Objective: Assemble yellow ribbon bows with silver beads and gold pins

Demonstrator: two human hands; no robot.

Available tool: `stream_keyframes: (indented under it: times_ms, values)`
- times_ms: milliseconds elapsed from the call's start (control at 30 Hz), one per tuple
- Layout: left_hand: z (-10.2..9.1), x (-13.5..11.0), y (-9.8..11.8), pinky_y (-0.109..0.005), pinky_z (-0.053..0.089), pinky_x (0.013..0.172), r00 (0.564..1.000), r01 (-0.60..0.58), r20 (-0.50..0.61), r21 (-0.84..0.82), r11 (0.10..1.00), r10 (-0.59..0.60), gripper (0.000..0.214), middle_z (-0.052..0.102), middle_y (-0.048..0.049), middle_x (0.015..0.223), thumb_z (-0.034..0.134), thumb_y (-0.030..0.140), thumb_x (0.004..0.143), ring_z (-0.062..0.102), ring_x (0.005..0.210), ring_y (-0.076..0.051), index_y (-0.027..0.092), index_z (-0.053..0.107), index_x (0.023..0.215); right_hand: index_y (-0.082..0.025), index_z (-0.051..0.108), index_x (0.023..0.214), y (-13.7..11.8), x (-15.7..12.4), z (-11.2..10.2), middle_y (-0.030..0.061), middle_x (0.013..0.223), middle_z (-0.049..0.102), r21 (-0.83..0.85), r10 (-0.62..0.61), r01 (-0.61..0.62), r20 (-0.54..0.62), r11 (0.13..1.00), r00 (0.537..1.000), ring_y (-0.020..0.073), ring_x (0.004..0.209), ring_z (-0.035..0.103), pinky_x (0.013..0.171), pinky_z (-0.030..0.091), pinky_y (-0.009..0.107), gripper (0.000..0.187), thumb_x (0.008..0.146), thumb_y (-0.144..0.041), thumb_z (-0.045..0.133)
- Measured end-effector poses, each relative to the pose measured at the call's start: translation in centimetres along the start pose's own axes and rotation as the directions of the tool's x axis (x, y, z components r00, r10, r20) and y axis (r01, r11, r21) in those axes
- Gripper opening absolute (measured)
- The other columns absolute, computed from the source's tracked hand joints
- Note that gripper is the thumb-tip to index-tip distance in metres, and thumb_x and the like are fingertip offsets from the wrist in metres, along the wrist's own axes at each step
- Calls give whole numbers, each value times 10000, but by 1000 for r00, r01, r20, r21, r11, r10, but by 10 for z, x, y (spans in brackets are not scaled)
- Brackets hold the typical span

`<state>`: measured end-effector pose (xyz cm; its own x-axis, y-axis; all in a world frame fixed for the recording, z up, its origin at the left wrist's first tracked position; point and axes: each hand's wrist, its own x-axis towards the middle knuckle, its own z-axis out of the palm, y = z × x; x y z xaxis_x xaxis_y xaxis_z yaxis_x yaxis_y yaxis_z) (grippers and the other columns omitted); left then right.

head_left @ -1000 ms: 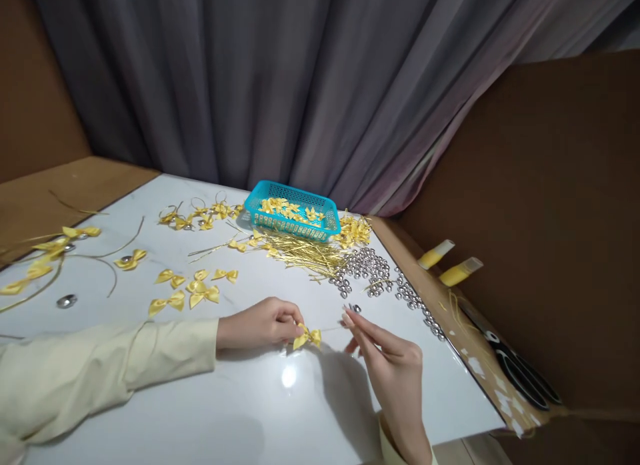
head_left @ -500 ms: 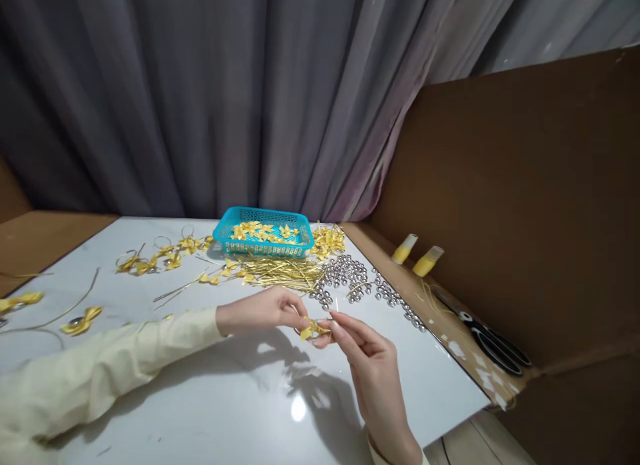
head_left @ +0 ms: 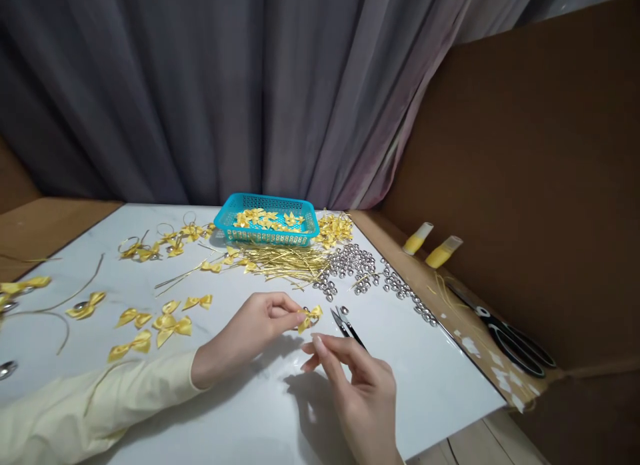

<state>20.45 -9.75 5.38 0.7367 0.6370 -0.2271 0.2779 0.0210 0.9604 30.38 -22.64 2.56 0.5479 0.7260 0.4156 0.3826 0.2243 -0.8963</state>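
Note:
My left hand [head_left: 265,323] is closed, with thumb and forefinger pinching a small yellow ribbon bow [head_left: 312,317] above the white table. Part of a thin ring shows behind that bow. Just in front and to the right is my right hand [head_left: 357,378], apart from the bow. Its thumb and forefinger press together; whatever lies between them, if anything, is too small to make out. Beyond my right hand are small dark-handled snips [head_left: 345,323], their lower end hidden by the hand. Several loose yellow bows [head_left: 173,325] lie left of my left hand.
A blue basket [head_left: 270,237] of yellow bows stands at the back. Gold wire strips [head_left: 290,261] and silver beads [head_left: 353,259] lie before it. Along the right edge are two yellow-filled bottles [head_left: 444,251] and black scissors [head_left: 510,338]. Curtain and brown board border the white table [head_left: 425,385].
My right hand has drawn back from the bow, down and toward me, while my left hand keeps its pinch. The snips and the loose bows on the left are now more exposed.

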Motion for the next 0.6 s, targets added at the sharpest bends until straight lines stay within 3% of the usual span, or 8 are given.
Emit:
stream_keyframes:
  times_ms: [133,333,400,500,600]
  values:
    - [7,-10,5,-275,418,674,998,22,61,-192,981,-11,203,685,-25,713,623,354,747,604,692,-177,154,626,711,-166,674,884,8,-5,5,41,752,719,-200,-230,212,-67,956,971,141,609,674,604,538,210,150,833,-84,559]
    - [9,-18,12,-279,408,759,998,62,-4,-243,968,-65,141,676,-33,834,609,302,757,585,860,-202,166,637,738,-201,656,905,6,-5,6,9,762,723,-113,-158,138,-186,984,970,124,622,677,643,560,210,156,842,-87,572]
    - [10,-17,10,-282,401,775,997,69,-3,-254,965,-72,140,675,-37,844,612,299,755,581,869,-203,162,635,740,-218,659,927,7,-5,5,1,792,727,-92,-195,179,-215,979,957,119,622,676,663,565,223,211,822,-50,587]
    - [11,-16,5,-287,408,764,995,100,57,-299,949,-87,132,669,-37,824,617,288,746,581,831,-196,157,631,750,-236,661,992,11,-5,4,24,923,717,-125,-348,331,-157,935,924,138,722,682,696,566,255,343,796,28,564]
    - [13,-17,4,-275,409,723,993,111,62,-316,942,-97,137,640,-22,763,624,290,737,563,776,-182,154,623,725,-209,678,965,13,-4,4,61,911,690,-199,-406,390,-46,899,913,159,783,665,695,560,271,338,796,44,529]
